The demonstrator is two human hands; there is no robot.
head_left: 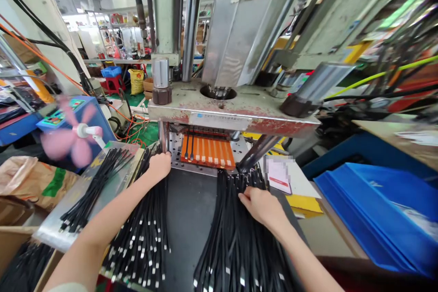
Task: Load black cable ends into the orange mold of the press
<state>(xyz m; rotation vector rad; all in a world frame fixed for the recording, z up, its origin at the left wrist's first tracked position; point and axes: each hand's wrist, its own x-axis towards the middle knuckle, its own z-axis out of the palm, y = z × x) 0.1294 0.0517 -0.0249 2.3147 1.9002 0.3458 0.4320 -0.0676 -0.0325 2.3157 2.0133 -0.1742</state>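
Note:
My left hand is closed at the top of the left bundle of black cables, beside the press's left post; what its fingers hold is too small to make out. My right hand has its fingers bent together over the upper part of the right bundle of black cables, and its grip is partly hidden. Between and beyond my hands, an orange slotted fixture lies under the press plate. Two black cables lie in its left slots; white strips show in the others.
A pink fan spins at the left beside a metal tray with more black cables. Thick press posts flank the fixture. Blue folders and a paper sheet are at the right.

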